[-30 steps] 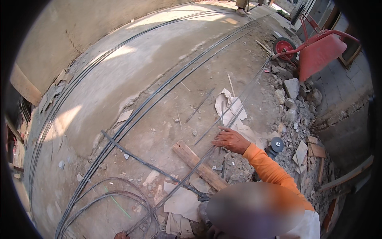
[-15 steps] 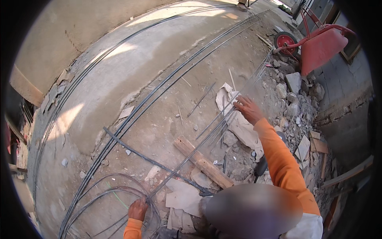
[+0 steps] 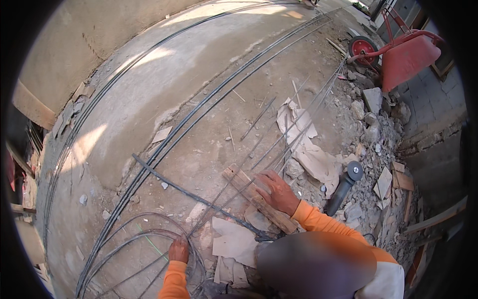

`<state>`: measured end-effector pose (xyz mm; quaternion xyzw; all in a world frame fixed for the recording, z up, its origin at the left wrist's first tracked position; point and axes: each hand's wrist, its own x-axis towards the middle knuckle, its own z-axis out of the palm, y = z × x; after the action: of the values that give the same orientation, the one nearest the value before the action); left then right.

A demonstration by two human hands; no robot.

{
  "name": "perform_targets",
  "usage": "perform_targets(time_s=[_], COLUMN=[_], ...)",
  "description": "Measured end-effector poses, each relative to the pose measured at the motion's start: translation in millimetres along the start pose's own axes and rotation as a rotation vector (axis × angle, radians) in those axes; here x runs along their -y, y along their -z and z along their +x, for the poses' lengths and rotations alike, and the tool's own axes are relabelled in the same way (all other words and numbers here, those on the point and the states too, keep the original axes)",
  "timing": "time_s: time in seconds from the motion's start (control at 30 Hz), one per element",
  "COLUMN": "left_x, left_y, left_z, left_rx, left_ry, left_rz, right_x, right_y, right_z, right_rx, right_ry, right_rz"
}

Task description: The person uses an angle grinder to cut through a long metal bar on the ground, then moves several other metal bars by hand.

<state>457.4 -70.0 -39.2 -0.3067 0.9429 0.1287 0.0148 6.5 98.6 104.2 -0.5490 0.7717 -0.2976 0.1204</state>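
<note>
My left hand (image 3: 178, 250) is closed around thin steel rods (image 3: 215, 203) beside a loose loop of dark wire (image 3: 142, 238). The rods run from that hand up and to the right across the ground. My right hand (image 3: 279, 192) hangs over a short wooden plank (image 3: 238, 178), fingers spread, close to the rods. Whether its fingertips touch a rod is hard to tell. A grey angle grinder (image 3: 338, 193) lies on the rubble to the right of my right hand. A dark flat bar (image 3: 174, 192) lies slantwise below the rods.
Long bundles of rebar (image 3: 186, 119) stretch over the concrete floor. Torn brown paper (image 3: 316, 162) and broken stones (image 3: 371, 99) lie to the right, against a block wall. A red wheelbarrow (image 3: 408, 60) is tipped up at the far right. A plastered wall (image 3: 94, 40) bounds the left.
My right hand has come back from the far stretch of the rods to above the plank, uncovering the grinder. My left hand has shifted slightly right and up.
</note>
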Motion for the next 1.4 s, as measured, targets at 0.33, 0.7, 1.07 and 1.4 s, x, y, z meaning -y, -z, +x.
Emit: perform_targets(time_s=[0.33,0.7,1.07,1.4], left_x=[-32.8,-52.2,-67.8,-31.5], left_y=[42.5,66.0,93.9,110.2], left_z=[-30.0,-43.2,-46.7,-96.9], left_rx=[-0.084,-0.16,-0.238,-0.093], left_ry=[-0.052,-0.07,-0.129,0.12], left_rz=[-0.055,0.005,-0.038,-0.036], right_x=[25.7,54.6,106.3,91.3], right_y=[-43.7,-105.0,-77.4,-79.3], right_z=[-35.7,1.7,32.2,24.8], right_rx=[0.134,-0.39,-0.473,-0.493], right_ry=[-0.83,-0.964,-1.031,-0.929], right_rz=[0.736,1.497,1.575,1.614])
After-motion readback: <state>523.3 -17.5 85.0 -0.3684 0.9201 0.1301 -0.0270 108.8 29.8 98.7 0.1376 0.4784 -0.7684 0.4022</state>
